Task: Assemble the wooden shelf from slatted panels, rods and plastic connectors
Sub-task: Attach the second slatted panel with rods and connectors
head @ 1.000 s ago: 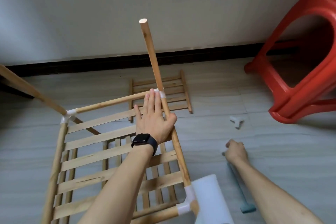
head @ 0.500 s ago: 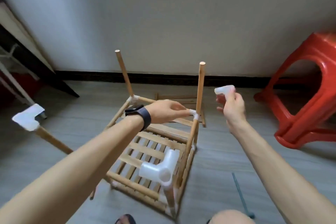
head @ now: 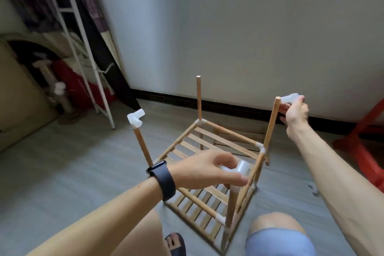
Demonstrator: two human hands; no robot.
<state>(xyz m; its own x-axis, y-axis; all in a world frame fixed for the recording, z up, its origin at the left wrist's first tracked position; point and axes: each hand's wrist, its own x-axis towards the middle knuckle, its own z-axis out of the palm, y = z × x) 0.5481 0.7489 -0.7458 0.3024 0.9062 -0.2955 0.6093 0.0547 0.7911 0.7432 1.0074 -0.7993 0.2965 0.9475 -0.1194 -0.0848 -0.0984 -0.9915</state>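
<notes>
At two o'clock the right hand pinches a white connector — now beside the rod tip; the left hand has shifted to grip the near connector, six o'clock on the shelf frame

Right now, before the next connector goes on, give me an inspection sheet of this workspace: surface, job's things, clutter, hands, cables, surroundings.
Surface: grey wood-look floor, bearing the frame.
Job's things: wooden slatted shelf frame with four upright rods; white plastic elbow connector caps the left rod; back rod bare-topped.
Clutter: red plastic stool at the right edge.
Hands: left hand grips the near rod's white plastic connector; right hand pinches a loose white plastic connector at the right rod's top, seating unclear.
Cables: nothing seen.
Surroundings: grey wall, black skirting, blurred white metal rack at left.
</notes>
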